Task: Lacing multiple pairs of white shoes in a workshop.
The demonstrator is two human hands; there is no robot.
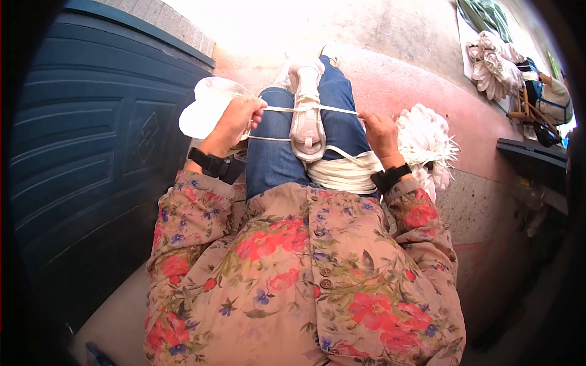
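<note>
A pale lace-up shoe [307, 126] lies lengthwise between my thighs, its tongue loop toward me; I cannot tell whether it has a sole. One white shoelace [336, 110] runs through it, pulled taut sideways. My left hand [238, 119] pinches the lace's left part, fingers closed, and a second strand runs from beside it back to the shoe. On the other side my right hand [379, 134] grips the lace's right end between thumb and fingers. A bundle of white laces [345, 174] rests across my right thigh, just below that hand.
A white bag-like thing [204, 113] is beside my left hand. To my right sits a heap of white laced pieces [424, 137]. Farther right are more pale pieces [491, 64] and a dark bench-like edge [531, 152]. A blue panelled door [91, 122] stands close on the left.
</note>
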